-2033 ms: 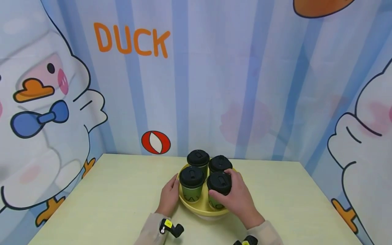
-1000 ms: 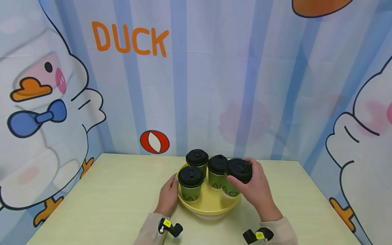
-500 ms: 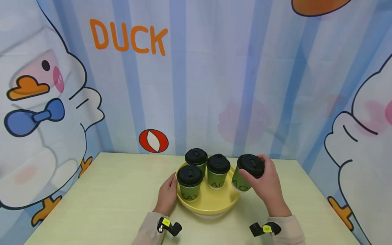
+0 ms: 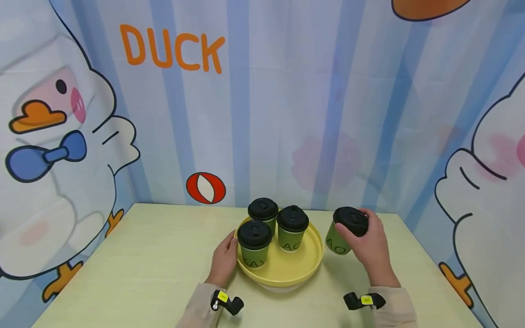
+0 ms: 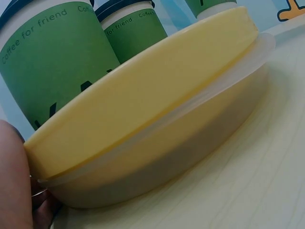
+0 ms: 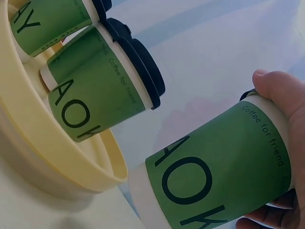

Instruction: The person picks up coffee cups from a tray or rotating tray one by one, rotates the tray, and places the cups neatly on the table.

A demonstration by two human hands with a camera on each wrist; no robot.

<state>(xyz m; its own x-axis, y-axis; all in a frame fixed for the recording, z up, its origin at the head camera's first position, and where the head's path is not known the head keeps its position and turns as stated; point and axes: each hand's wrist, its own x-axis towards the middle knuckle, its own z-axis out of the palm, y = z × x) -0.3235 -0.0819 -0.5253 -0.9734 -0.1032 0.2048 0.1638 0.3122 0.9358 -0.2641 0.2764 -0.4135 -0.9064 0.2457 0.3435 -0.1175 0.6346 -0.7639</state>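
Note:
My right hand [image 4: 371, 243] grips a green paper coffee cup [image 4: 337, 240] near its black lid, thumb on one side and fingers round the other. Slightly tilted, that cup hangs in the air just right of the yellow round tray [image 4: 287, 271]. Three similar lidded cups stand upright in the tray: a front-left cup [image 4: 254, 256], a back-left cup [image 4: 263, 209] and a middle cup [image 4: 290, 238]. At the tray's left rim, my left hand [image 4: 223, 262] holds the edge; the left wrist view shows its fingers partly hidden below the rim.
A whitish translucent base [image 5: 190, 157] supports the tray on the pale wooden table [image 4: 164, 255]. Behind the table hangs a blue striped cloth [image 4: 279, 114] with printed ducks. Each wrist carries a small black camera, such as the right wrist camera [image 4: 364, 300].
The right hand has lifted the coffee cup from the tray's front right and carried it rightward, past the rim. My left hand has stayed at the tray's left edge.

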